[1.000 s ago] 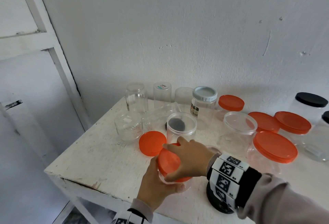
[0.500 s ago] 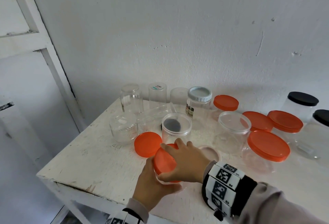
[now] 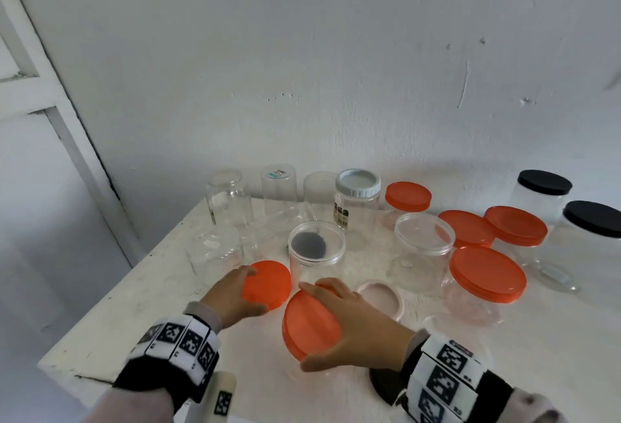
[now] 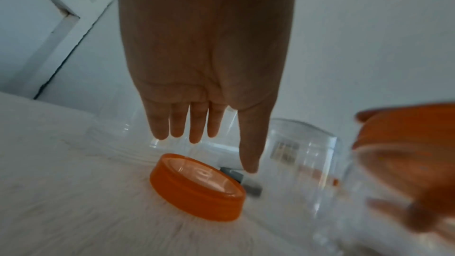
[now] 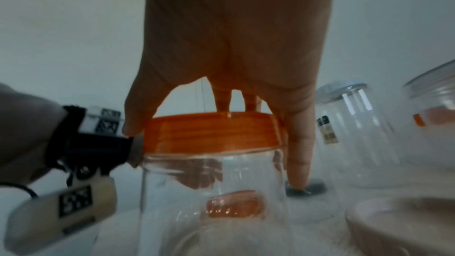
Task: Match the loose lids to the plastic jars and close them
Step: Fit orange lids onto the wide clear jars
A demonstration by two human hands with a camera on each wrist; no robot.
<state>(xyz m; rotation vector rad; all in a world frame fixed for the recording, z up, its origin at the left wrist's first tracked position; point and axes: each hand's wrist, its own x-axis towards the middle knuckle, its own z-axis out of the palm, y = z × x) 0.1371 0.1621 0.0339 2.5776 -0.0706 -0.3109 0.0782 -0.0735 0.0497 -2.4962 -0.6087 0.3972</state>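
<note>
An orange lid point(image 5: 211, 133) seated on a clear jar point(image 5: 214, 192) is clasped by the right hand point(image 3: 361, 325), near the table's point(image 3: 111, 315) front edge. Just beside it, a loose orange lid point(image 4: 197, 188) lies flat under the left hand point(image 4: 204, 61), whose fingers are held straight and ungripping.

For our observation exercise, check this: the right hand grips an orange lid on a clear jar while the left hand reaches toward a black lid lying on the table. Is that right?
Not quite. The loose lid under the left hand is orange, not black, as the left wrist view shows. The rest holds: the right hand grips an orange lid on a clear jar.
</note>
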